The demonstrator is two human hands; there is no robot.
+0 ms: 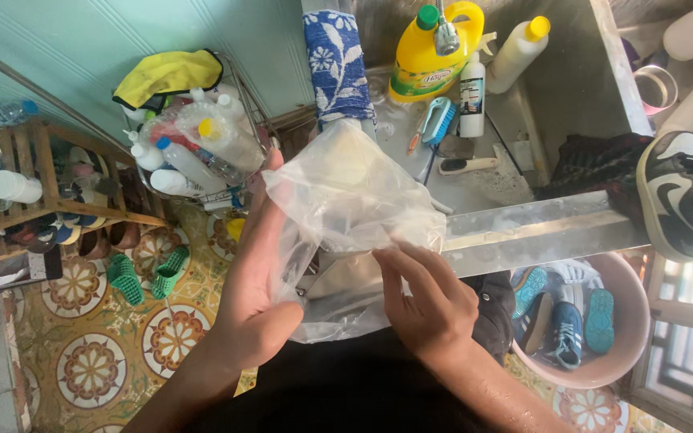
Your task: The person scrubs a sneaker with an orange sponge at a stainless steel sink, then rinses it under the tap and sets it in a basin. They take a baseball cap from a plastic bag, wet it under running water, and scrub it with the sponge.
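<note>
Both hands hold a clear plastic bag (346,200) just in front of the person, over the near edge of a steel sink (539,228). The left hand (254,273) lies open-palmed along the bag's left side, fingers stretched up toward its top and thumb folded in below, so the film rests against the palm. The right hand (427,297) pinches the bag's lower right edge between fingertips and thumb. The bag's long axis runs roughly from the lower left, between the hands, up and away toward the sink; its bulk sits above and between both hands, touching each. Whether it holds anything pale inside cannot be told through the crumpled film.

Beyond the bag, on the sink ledge, stand a yellow jug (431,52) and a white bottle (472,96), with a blue brush (437,122) lying beside them and a blue patterned towel (337,64) hanging just behind the bag's top. A black-and-white sneaker (683,196) rests on the sink's right rim. Below right, a pink basin (627,337) holds more shoes. To the left, a wire basket (242,128) of bottles and a wooden rack (50,176) stand on the patterned tile floor (90,369), well apart from the hands. Nothing lies between the hands and the bag.
</note>
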